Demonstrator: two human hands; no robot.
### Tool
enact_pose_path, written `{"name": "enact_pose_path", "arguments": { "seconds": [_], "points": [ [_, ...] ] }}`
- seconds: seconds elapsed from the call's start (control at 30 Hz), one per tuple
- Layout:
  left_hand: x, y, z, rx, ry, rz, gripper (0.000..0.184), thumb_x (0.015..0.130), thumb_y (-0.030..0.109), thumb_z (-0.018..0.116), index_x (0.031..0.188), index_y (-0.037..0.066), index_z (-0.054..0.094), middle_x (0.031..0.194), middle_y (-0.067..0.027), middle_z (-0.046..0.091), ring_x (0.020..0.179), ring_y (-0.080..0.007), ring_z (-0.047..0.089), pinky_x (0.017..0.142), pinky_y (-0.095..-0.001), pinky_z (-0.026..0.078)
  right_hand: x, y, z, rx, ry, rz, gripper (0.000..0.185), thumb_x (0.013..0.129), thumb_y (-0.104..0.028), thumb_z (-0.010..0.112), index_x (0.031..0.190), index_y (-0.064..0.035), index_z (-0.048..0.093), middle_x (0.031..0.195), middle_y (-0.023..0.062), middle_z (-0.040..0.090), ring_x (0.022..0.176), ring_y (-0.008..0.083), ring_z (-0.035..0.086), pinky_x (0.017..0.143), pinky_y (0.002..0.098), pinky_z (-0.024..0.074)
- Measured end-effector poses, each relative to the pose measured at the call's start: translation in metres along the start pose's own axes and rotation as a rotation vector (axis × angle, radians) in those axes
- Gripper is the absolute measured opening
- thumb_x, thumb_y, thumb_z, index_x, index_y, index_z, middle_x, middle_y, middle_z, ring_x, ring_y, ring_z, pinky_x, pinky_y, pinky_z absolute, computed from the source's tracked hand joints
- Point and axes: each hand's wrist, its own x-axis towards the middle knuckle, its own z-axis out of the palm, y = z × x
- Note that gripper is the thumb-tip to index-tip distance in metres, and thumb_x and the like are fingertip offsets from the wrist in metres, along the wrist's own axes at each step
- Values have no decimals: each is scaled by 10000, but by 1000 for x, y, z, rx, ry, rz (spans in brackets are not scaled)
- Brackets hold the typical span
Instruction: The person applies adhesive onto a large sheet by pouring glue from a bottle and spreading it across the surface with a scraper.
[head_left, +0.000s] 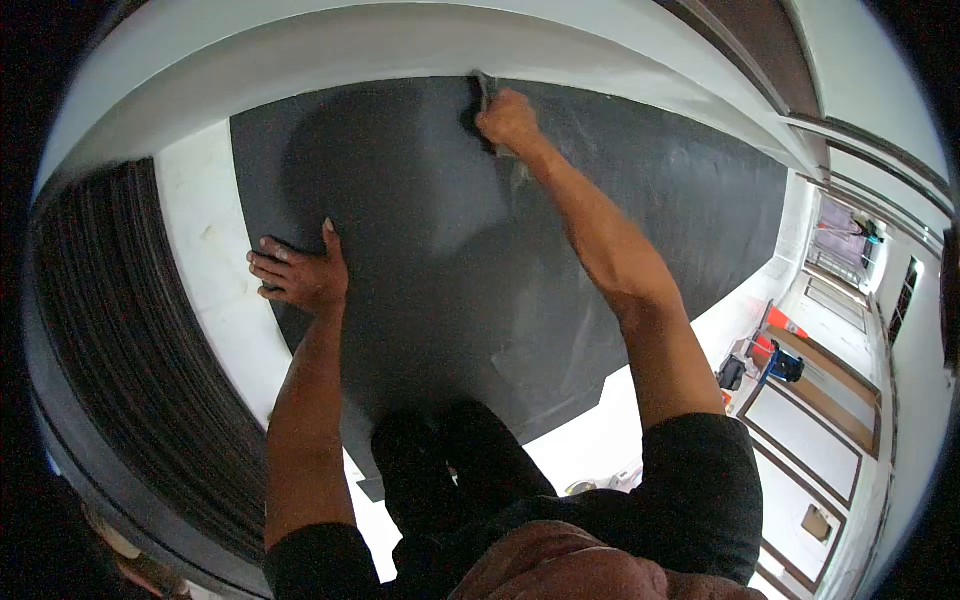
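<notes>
A large dark sheet lies flat on a white surface, its far edge along a pale curved wall. Near that far edge my right hand is closed around a dark, flat-looking tool, whose end meets the line between sheet and wall. The tool's exact shape is hard to make out. My left hand lies with fingers spread across the sheet's left edge and holds nothing. Faint pale smudges show on the sheet to the right of the tool.
Dark ribbed material curves along the left side. The pale wall bounds the far side. At the right stand framed white panels, an orange-red object and a dark-and-blue item. My knees are at the near edge.
</notes>
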Motion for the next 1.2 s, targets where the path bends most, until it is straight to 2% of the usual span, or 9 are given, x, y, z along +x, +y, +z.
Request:
{"name": "enact_pose_path", "arguments": {
  "seconds": [0.27,0.33,0.43,0.53,0.73,0.83,0.97,1.03,1.2],
  "points": [
    [3,-3,-4,-5,-101,-40,1201,854,861,433,1589,-33,108,1627,-351,39,1527,-495,42,1163,-713,93,-5,39,-30,-428,-128,-278,495,826,-280,702,1279,-89,644,1281,183,667,1119,409,667,967,552,528],
    [-2,-9,8,-14,128,54,1142,847,836,495,1550,-30,251,1596,-347,191,1493,-506,181,1117,-745,197,3,93,-13,-611,291,-581,504,887,-119,593,1386,-194,595,1401,100,616,1247,344,610,1005,492,522],
    [1,-4,5,23,75,6,1140,844,836,499,1550,-25,255,1593,-350,198,1490,-505,192,1119,-741,199,-5,135,-12,-569,97,-364,574,914,-109,540,1475,-227,504,1485,55,550,1302,335,564,1044,493,497],
    [3,1,-10,6,-91,-27,1205,850,848,464,1585,-39,112,1624,-354,43,1526,-492,46,1154,-724,84,-4,132,-48,-612,-75,-218,579,914,-103,530,1478,-236,508,1479,44,556,1311,346,557,1067,502,484],
    [2,-4,-2,12,-52,-23,1190,845,844,483,1585,-20,137,1620,-342,77,1521,-481,79,1157,-716,100,11,143,2,-504,282,-505,580,904,-94,529,1466,-238,521,1441,76,587,1259,392,591,1025,535,509],
    [2,-1,-2,23,-34,-27,1192,848,844,476,1586,-25,128,1619,-344,80,1520,-483,78,1159,-709,107,-4,144,-28,-571,8,-398,590,896,-87,533,1471,-216,517,1438,91,588,1261,391,589,1031,529,503],
    [1,-1,-1,27,-11,-21,1194,848,848,468,1585,-28,128,1615,-351,78,1519,-484,78,1157,-709,113,7,141,-35,-527,3,-431,616,878,-78,543,1479,-207,508,1445,73,585,1285,386,570,1053,520,489],
    [2,-2,-10,-18,-52,4,1186,849,846,467,1581,-27,137,1609,-357,81,1518,-487,75,1154,-713,112,5,111,-3,-353,230,-647,637,845,-74,582,1467,-200,522,1432,65,597,1295,355,567,1057,506,487],
    [2,-3,-7,17,-58,-13,1179,855,839,465,1578,-31,132,1603,-363,86,1516,-494,67,1151,-717,113,-30,68,-5,-499,10,-662,700,799,-103,672,1474,-172,501,1472,63,559,1261,369,583,1053,494,492]
  ]
}}
